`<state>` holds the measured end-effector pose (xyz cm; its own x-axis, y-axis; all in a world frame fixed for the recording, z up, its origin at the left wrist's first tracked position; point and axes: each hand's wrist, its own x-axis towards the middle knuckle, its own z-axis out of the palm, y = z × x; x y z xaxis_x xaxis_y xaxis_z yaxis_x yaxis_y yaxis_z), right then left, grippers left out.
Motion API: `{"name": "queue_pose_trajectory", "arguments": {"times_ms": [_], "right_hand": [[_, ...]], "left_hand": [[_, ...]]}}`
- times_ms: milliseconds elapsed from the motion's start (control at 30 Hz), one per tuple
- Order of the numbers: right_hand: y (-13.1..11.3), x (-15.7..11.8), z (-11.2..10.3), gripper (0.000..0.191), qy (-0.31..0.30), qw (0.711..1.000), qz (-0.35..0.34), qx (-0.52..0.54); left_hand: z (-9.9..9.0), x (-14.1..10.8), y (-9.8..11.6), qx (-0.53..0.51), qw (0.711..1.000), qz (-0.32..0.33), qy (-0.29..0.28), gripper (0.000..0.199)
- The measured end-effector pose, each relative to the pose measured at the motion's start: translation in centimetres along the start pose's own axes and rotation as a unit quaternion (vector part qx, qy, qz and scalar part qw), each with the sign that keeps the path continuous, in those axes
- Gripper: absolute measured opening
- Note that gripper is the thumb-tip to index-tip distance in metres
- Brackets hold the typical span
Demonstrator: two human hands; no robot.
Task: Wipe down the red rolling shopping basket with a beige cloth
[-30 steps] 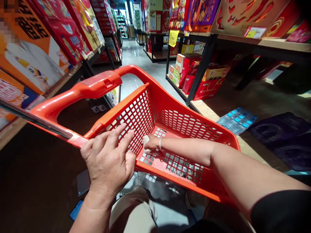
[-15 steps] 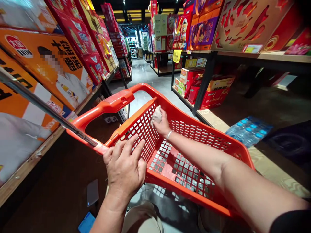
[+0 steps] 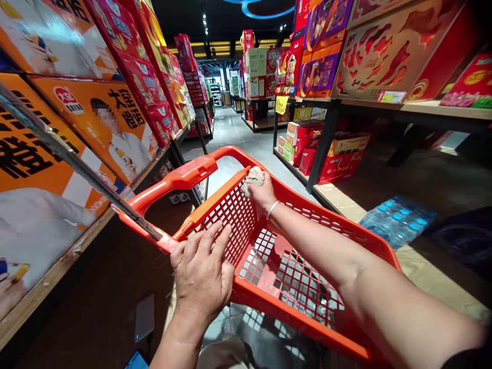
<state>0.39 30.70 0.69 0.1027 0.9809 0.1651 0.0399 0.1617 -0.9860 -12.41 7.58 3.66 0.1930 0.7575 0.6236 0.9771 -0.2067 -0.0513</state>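
An orange-red plastic shopping basket (image 3: 307,302) with grid walls and a long curved handle (image 3: 184,177) stands before me, tilted in my view. My right hand (image 3: 263,190) is closed round a crumpled pale grey cloth (image 3: 252,180), which touches the upper inner far corner of the basket. A light bracelet circles that wrist. My left hand (image 3: 203,266) lies over the near left corner of the rim with its fingers stretched out and spread; its palm is hidden. Nothing shows inside the basket.
Orange cartons (image 3: 94,123) fill the left shelf. Red and gold gift boxes (image 3: 395,56) stand on the right shelf, with a pack of water bottles (image 3: 400,220) below. At lower left are a dark phone-like slab (image 3: 144,318) and a lit screen (image 3: 136,361). A tiled aisle (image 3: 226,125) runs ahead.
The cloth and my right hand have moved slightly up along the basket's corner toward the rim. My left hand stays on the near corner. The whole view has shifted a little.
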Motion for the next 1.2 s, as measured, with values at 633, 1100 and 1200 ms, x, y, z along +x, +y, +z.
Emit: {"name": "queue_pose_trajectory", "arguments": {"times_ms": [633,1100,1200], "right_hand": [[3.0,-7.2,1.1,0.056,-0.088,0.991,-0.092,0.05],[3.8,-14.9,-1.8,0.046,-0.575,0.789,0.2,0.08],[4.3,-14.5,-5.0,0.043,-0.604,0.765,0.22,0.031]], "left_hand": [[-0.2,-0.5,0.8,0.011,0.998,-0.057,0.009,0.1],[-1.2,-0.3,0.1,-0.014,0.996,-0.025,-0.08,0.066],[-1.4,-0.5,-0.1,-0.013,0.996,-0.013,-0.083,0.068]]}}
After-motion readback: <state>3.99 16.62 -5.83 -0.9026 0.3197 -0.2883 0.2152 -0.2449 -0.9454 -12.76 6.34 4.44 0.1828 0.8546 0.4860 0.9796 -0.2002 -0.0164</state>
